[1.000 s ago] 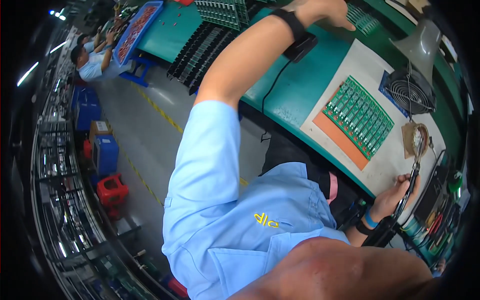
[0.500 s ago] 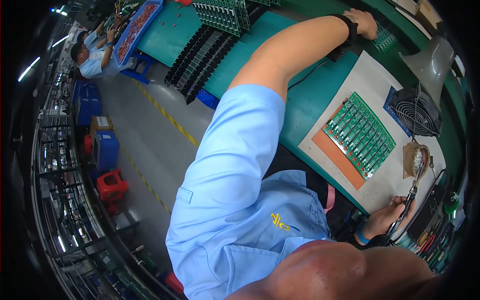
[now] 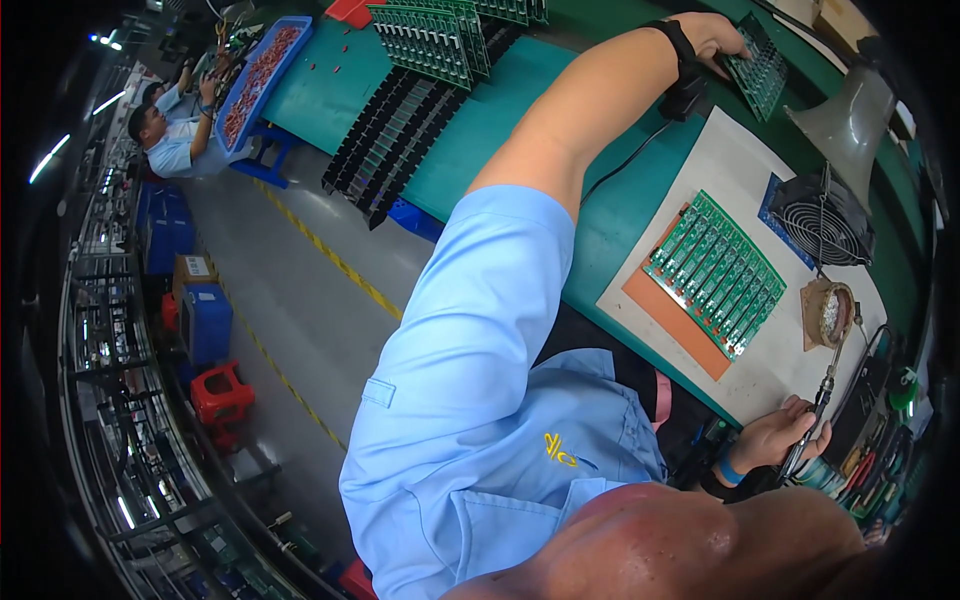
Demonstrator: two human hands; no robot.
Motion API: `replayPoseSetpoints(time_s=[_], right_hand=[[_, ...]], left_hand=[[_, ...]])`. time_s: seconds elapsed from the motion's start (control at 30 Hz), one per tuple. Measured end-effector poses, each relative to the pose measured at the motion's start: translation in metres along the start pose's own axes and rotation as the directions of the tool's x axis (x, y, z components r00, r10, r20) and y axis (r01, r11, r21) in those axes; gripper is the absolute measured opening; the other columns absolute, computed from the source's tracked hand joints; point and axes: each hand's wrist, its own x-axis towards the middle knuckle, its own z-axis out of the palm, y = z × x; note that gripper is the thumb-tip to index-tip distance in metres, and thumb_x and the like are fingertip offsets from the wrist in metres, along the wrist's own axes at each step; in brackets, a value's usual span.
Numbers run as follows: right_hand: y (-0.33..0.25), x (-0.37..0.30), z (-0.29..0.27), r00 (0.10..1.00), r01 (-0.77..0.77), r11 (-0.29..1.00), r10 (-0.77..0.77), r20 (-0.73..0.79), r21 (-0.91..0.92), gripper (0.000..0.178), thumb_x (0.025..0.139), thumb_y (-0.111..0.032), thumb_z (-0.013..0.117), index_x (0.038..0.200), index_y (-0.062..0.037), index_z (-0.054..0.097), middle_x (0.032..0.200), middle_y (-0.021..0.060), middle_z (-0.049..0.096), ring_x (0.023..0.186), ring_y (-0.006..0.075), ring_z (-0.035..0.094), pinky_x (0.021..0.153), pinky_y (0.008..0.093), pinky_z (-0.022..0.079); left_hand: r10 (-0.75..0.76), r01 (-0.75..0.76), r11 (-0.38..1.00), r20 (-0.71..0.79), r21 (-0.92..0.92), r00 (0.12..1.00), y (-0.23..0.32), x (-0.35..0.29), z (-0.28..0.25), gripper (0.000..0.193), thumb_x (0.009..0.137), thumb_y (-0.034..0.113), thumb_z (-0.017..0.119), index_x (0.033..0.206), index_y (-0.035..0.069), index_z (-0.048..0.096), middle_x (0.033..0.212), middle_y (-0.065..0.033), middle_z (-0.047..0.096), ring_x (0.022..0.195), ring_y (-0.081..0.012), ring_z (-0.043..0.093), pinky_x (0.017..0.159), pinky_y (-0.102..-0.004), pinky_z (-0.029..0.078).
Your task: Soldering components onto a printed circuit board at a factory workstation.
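Observation:
Stretched across the bench, my left hand (image 3: 712,36) wears a black wrist strap and pinches the edge of a green circuit board panel (image 3: 758,75), which stands tilted up. At the lower right my right hand (image 3: 775,437) grips a soldering iron (image 3: 822,400) like a pen. Its tip end points at a small round tip-cleaner tin (image 3: 833,317) on a brown base. Between the hands, another green circuit board panel (image 3: 718,278), lined with rows of small parts, lies over an orange-brown board (image 3: 672,326) on a pale sheet (image 3: 625,285).
A black fan (image 3: 825,222) and a grey funnel-shaped hood (image 3: 845,125) stand beyond the panel. Black slotted racks (image 3: 400,140) hold upright circuit boards (image 3: 425,42). A blue tray (image 3: 262,85) of small red parts sits farther off, near a co-worker (image 3: 170,140). Hand tools (image 3: 860,470) lie by my right hand.
The panel at my left hand has come up from a flatter position to a steep tilt. My right hand and the iron have barely moved.

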Motion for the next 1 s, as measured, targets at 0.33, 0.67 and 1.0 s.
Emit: replayPoseSetpoints(time_s=[0.33, 0.67, 1.0], right_hand=[[-0.012, 0.032, -0.002, 0.955, -0.296, 0.786, 0.229, 0.188, 0.543, 0.034, 0.107, -0.026, 0.051, 0.133, -0.0043, 0.048, 0.112, 0.015, 0.058, 0.103, 0.0244, 0.053, 0.093, 0.036, 0.044], [0.028, 0.048, -0.004, 0.721, -0.648, 0.199, 0.47, 0.509, 0.735, 0.059, 0.105, -0.036, 0.048, 0.142, 0.0096, 0.043, 0.134, 0.0231, 0.054, 0.114, 0.0292, 0.052, 0.101, 0.0398, 0.042], [-0.006, 0.016, 0.059, 0.651, -0.644, 0.238, 0.669, 0.357, 0.727, 0.046, 0.106, -0.035, 0.049, 0.134, 0.0021, 0.05, 0.121, 0.0209, 0.059, 0.105, 0.0268, 0.057, 0.091, 0.0369, 0.049]], left_hand=[[0.046, -0.02, 0.934, 0.063, -0.357, 0.997, 0.014, -0.074, -0.06, 0.016, 0.102, 0.006, 0.052, 0.104, -0.001, 0.066, 0.094, -0.014, 0.07, 0.097, -0.0281, 0.07, 0.091, -0.0449, 0.059], [0.053, -0.081, 0.854, -0.07, -0.514, 0.996, 0.005, -0.181, -0.062, 0.018, 0.104, 0.007, 0.052, 0.115, -0.005, 0.06, 0.112, -0.0145, 0.07, 0.102, -0.0292, 0.07, 0.096, -0.0542, 0.057], [-0.031, 0.01, 0.676, -0.015, -0.736, 0.999, -0.013, -0.299, -0.095, 0.025, 0.105, 0.02, 0.054, 0.112, -0.004, 0.061, 0.1, -0.0131, 0.069, 0.091, -0.026, 0.068, 0.085, -0.0418, 0.059]])
